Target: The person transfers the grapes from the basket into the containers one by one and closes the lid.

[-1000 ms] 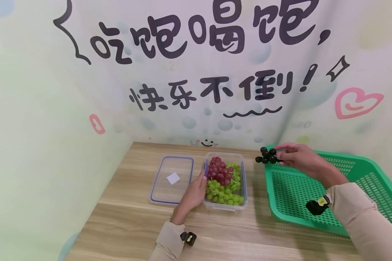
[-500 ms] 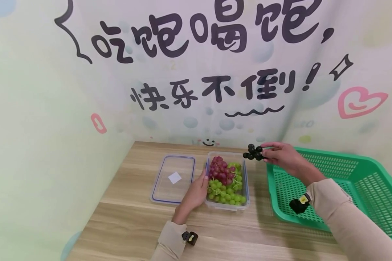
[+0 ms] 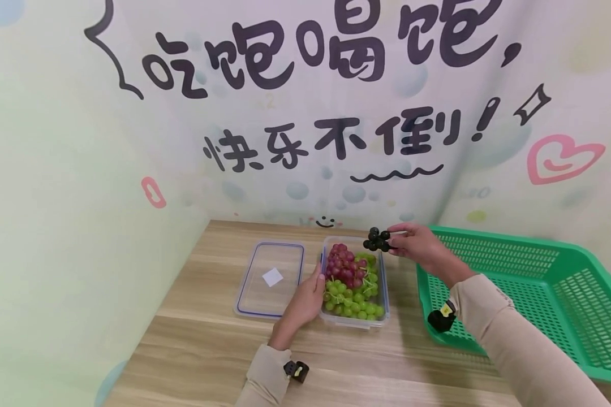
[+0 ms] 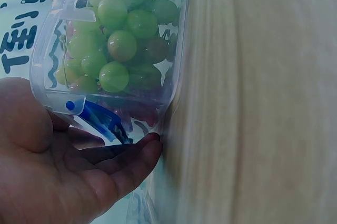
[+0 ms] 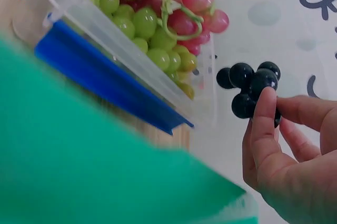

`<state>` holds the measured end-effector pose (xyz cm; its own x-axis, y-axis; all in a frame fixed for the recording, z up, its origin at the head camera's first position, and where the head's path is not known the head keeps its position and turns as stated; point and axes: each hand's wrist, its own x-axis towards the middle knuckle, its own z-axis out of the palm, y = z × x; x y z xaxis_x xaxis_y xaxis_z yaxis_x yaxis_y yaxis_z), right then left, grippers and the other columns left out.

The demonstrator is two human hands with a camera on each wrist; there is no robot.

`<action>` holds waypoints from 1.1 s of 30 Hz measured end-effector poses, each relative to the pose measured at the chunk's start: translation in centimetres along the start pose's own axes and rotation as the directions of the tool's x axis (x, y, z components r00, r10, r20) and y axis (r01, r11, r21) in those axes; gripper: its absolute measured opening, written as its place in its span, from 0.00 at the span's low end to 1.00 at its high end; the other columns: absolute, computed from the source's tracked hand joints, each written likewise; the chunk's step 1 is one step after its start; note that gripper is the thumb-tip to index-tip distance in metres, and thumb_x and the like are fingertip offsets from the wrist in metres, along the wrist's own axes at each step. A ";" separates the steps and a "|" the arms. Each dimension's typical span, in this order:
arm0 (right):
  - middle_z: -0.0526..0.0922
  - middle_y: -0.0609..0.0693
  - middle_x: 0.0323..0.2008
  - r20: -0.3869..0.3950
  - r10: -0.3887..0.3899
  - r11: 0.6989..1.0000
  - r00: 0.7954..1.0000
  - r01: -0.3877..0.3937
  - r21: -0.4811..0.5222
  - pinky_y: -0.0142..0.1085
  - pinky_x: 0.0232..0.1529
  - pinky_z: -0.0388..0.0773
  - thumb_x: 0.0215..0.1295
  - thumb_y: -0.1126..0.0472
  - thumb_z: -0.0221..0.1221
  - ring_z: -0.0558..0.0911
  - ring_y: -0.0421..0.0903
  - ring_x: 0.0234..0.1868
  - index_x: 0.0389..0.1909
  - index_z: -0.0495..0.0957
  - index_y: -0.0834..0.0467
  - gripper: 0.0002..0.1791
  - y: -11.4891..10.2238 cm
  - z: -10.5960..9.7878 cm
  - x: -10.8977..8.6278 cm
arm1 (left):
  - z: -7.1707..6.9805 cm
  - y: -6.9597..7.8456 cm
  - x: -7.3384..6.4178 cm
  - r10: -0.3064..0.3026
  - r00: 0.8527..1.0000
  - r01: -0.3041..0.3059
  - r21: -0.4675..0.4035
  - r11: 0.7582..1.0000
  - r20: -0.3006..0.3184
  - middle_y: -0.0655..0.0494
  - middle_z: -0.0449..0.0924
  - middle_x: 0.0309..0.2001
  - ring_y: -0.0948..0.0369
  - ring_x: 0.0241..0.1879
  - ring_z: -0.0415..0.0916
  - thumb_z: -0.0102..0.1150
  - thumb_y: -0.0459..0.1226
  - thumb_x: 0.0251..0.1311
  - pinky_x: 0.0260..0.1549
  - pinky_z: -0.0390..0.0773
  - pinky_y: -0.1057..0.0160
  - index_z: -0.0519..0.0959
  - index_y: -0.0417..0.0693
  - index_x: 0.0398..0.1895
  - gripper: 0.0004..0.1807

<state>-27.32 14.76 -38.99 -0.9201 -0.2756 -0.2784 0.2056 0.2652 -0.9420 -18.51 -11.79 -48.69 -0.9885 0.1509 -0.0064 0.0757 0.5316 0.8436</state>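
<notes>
In the head view, a clear plastic food container (image 3: 353,323) holds red grapes (image 3: 344,263) and green grapes (image 3: 355,306). My left hand (image 3: 304,297) rests against its left wall; the left wrist view shows the fingers (image 4: 139,163) loosely extended beside a blue side clasp (image 4: 102,119). Over the container's back right corner, my right hand (image 3: 418,244) pinches a small bunch of black grapes (image 3: 377,242) between thumb and fingertips. The right wrist view shows these black grapes (image 5: 247,84) apart from the container's wall, with some grapes hidden behind the fingers.
A clear lid (image 3: 270,260) with a blue seal and a white paper square (image 3: 272,277) lies left of the container. On the right stands a green plastic basket (image 3: 565,282), partly under my right arm. A printed wall hanging (image 3: 285,186) borders the wooden table (image 3: 198,333).
My right hand has carried the black grapes left, from the basket's back left corner to above the container's back right corner. My left hand stays against the container.
</notes>
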 end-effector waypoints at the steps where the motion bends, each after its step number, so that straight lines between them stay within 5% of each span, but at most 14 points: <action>1: 0.76 0.62 0.52 -0.008 0.005 1.000 1.000 -0.005 -0.009 0.33 0.47 0.83 0.75 0.68 0.49 0.83 0.43 0.42 0.69 0.63 0.69 0.23 0.0 0.3 0.2 | 0.0 0.0 0.0 -0.002 1.000 0.002 -0.001 1.000 -0.001 0.40 0.54 0.75 0.45 0.74 0.54 0.28 0.43 0.81 0.71 0.58 0.48 0.49 0.34 0.76 0.29; 14: 0.77 0.62 0.51 -0.054 -0.001 0.998 0.999 -0.003 -0.070 0.47 0.57 0.80 0.73 0.73 0.49 0.83 0.50 0.46 0.64 0.69 0.68 0.20 0.5 3.1 1.2 | -0.1 0.0 0.0 -0.005 1.000 0.005 0.004 1.000 0.000 0.41 0.54 0.75 0.46 0.74 0.54 0.27 0.43 0.81 0.72 0.57 0.49 0.49 0.35 0.77 0.29; 20: 0.69 0.71 0.64 0.004 0.008 0.976 1.000 -0.007 -0.217 0.48 0.57 0.79 0.69 0.76 0.50 0.78 0.60 0.59 0.68 0.66 0.67 0.26 1.1 4.1 1.2 | -0.1 0.0 -0.1 -0.004 1.000 0.004 -0.003 1.000 0.005 0.40 0.54 0.75 0.46 0.74 0.54 0.28 0.42 0.81 0.72 0.57 0.49 0.49 0.34 0.77 0.29; 24: 0.68 0.72 0.66 0.052 -0.018 0.930 0.998 0.036 -0.365 0.50 0.56 0.80 0.69 0.72 0.51 0.75 0.63 0.62 0.70 0.64 0.67 0.27 0.8 4.4 0.9 | -0.1 0.0 -0.1 0.000 1.000 0.000 -0.007 1.000 0.002 0.40 0.53 0.75 0.45 0.74 0.54 0.28 0.42 0.81 0.72 0.57 0.48 0.49 0.34 0.77 0.29; 30: 0.79 0.72 0.54 0.069 -0.094 0.796 0.993 0.117 -0.594 0.51 0.49 0.81 0.67 0.68 0.55 0.81 0.63 0.53 0.66 0.67 0.71 0.27 0.3 4.5 0.4 | -0.1 0.0 0.0 0.004 1.000 -0.004 -0.004 1.000 0.001 0.40 0.54 0.75 0.45 0.74 0.54 0.27 0.42 0.81 0.71 0.57 0.49 0.49 0.34 0.76 0.29; 33: 0.79 0.72 0.52 0.076 -0.096 0.776 0.992 0.123 -0.618 0.51 0.48 0.80 0.66 0.68 0.56 0.80 0.64 0.52 0.67 0.66 0.72 0.29 0.4 4.3 0.4 | -0.1 0.0 0.0 0.000 1.000 0.000 -0.002 1.000 0.001 0.40 0.54 0.75 0.46 0.74 0.54 0.28 0.42 0.81 0.72 0.57 0.49 0.49 0.34 0.76 0.29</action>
<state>-26.18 10.76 -40.34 -0.9075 -0.3695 -0.1997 -0.1597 0.7433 -0.6496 -18.49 -11.86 -48.66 -0.9884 0.1516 -0.0072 0.0751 0.5298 0.8448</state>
